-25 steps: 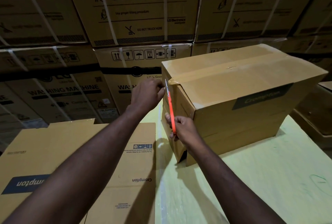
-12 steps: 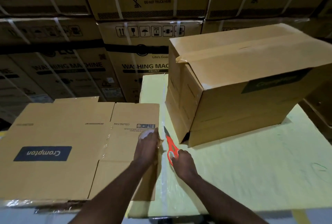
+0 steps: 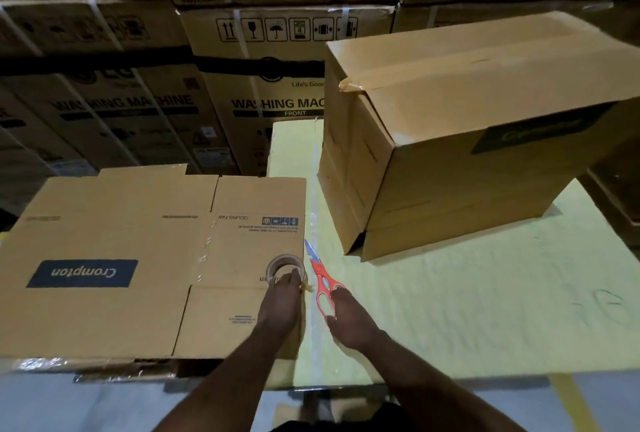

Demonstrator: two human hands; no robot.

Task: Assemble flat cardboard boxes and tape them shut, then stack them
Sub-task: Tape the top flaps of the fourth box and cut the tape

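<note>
Taped box point(image 3: 485, 161) stood upper right of frame on tabletop point(image 3: 485, 310). Flat box stack point(image 3: 121, 258) lay at left. Left hand point(image 3: 282, 303) grasped tape roll point(image 3: 284, 267) on stack's right edge. Right hand point(image 3: 349, 314) held handles of orange scissors point(image 3: 320, 279) lying on tabletop, just beside roll.

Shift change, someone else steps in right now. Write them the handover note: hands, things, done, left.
Left hand: fingers hold the tape roll, which sits on the flat box.
Right hand: on the scissors' orange handles, scissors lying on the table; grip unclear.
Assembled box: on the table, right side, top seam taped, tape end loose at its left corner.
Done: one box built, top taped.
Left: press that tape end down, build and tape the flat box, stack.
</note>
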